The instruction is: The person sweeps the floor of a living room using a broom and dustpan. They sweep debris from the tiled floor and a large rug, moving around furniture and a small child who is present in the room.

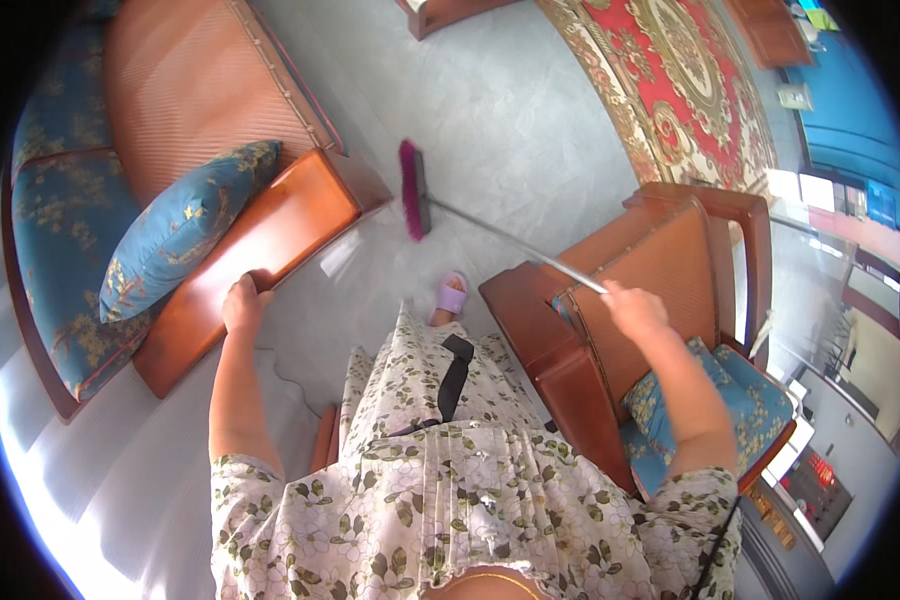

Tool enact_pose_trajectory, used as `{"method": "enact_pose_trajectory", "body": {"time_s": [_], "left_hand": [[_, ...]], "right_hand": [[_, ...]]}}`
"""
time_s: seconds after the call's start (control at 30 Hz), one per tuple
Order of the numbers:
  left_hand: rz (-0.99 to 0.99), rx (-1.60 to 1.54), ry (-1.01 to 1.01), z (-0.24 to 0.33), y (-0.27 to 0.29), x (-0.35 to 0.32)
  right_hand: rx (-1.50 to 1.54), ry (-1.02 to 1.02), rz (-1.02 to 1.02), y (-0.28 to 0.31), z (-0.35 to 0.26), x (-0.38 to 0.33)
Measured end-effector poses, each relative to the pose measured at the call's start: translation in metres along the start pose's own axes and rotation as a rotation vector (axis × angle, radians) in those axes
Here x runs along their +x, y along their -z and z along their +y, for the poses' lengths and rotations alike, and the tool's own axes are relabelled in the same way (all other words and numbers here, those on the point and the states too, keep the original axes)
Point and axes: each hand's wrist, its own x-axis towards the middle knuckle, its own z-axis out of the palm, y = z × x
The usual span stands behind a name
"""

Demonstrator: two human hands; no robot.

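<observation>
My right hand is wrapped round the upper end of the metal handle of a broom. The handle slopes away to the left, down to a dark head with magenta bristles on the grey floor. My left hand is loosely curled, with nothing seen in it. In the view it overlaps the edge of the sofa's wooden armrest; whether it touches the wood I cannot tell. A blue flowered cushion leans along that armrest.
The sofa with an orange-brown seat stands at the left. A wooden armchair with blue cushions is close on my right. Beyond it lies a red patterned rug. Grey floor runs between them. My foot wears a lilac slipper.
</observation>
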Motion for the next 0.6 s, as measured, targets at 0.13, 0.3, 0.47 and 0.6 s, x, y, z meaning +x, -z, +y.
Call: {"method": "enact_pose_trajectory", "body": {"time_s": [0.13,0.3,0.47,0.6], "left_hand": [[0.132,0.074,-0.045,-0.034,-0.026,0.007],[0.064,-0.019,0.003,-0.017,-0.015,-0.009],[0.141,0.034,0.021,-0.035,-0.037,-0.010],[0.029,0.105,0.080,-0.029,-0.030,-0.012]], "right_hand": [[0.022,0.006,-0.065,-0.012,-0.024,0.050],[0.052,-0.185,-0.017,-0.004,0.064,0.046],[-0.080,-0.183,0.111,0.039,0.066,0.013],[-0.049,-0.003,0.184,0.062,0.027,0.030]]}}
